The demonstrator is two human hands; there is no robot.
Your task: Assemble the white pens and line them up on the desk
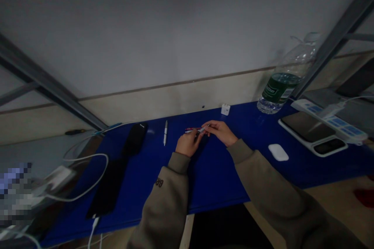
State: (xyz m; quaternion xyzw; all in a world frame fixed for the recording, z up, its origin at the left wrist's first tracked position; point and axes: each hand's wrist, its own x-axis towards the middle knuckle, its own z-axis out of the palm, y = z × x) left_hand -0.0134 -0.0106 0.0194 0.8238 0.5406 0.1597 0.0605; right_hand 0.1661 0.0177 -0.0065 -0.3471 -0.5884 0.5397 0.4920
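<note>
Fingertips nearly meeting, I work at a slim pen-like item (202,129), red and pale in colour, above the blue table (216,175), close to its wall-side edge. My left hand (187,143) pinches it from one side, thumb and finger together; my right hand (221,130) clamps its fingertips on the other end. Whether this is one piece or two lying side by side, I cannot tell, as my fingers hide the middle.

The step in hand, by my judgement, is close two-handed fingerwork on that item. The next move seems to call for a light, steady pinch from both sides and for the two ends to stay in line; a slack grip could let something so thin roll away.

To the left of my hands lies a white pen (165,133), apart from them and untouched, with a black phone (136,137) beyond it. A white charger plug (225,109) sits just past my right hand, near the wall. Farther right, a small white case (278,152) rests on the blue surface, and a large clear bottle (277,89) stands near the wall.
</note>
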